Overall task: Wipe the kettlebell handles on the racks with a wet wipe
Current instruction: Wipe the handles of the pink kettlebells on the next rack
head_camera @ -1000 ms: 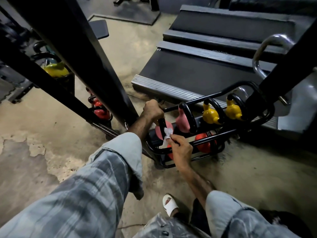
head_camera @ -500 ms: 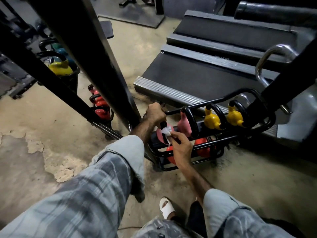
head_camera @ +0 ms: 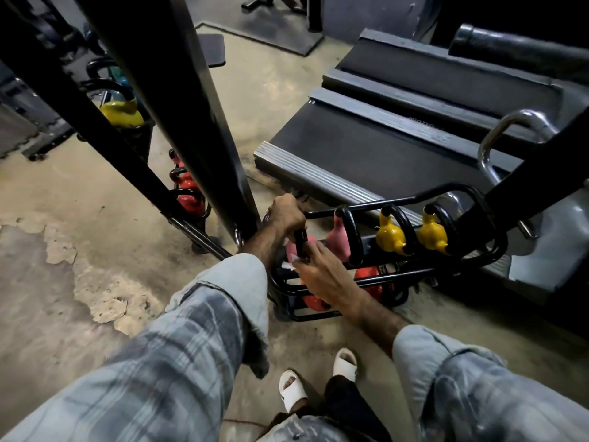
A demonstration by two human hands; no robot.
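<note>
A low black rack (head_camera: pixel 398 277) holds pink, yellow and red kettlebells. My left hand (head_camera: pixel 284 213) grips the top of the black handle (head_camera: pixel 300 242) of the nearest pink kettlebell (head_camera: pixel 291 252). My right hand (head_camera: pixel 322 272) pinches a white wet wipe (head_camera: pixel 291 262) against the lower part of that handle; most of the wipe is hidden under my fingers. A second pink kettlebell (head_camera: pixel 339 239) stands beside it, then two yellow kettlebells (head_camera: pixel 390 234) (head_camera: pixel 432 232). Red kettlebells (head_camera: pixel 314 303) sit on the lower shelf.
A thick black frame post (head_camera: pixel 178 100) rises just left of my left arm. Behind it are more red kettlebells (head_camera: pixel 188 194) and a yellow kettlebell (head_camera: pixel 122 114). A treadmill deck (head_camera: pixel 366 151) lies behind the rack. My white sandals (head_camera: pixel 291 389) stand on the cracked concrete floor.
My right hand slid the wipe down the pink kettlebell's handle, and the wipe is now mostly covered by my fingers. My left hand kept its grip on the handle's top.
</note>
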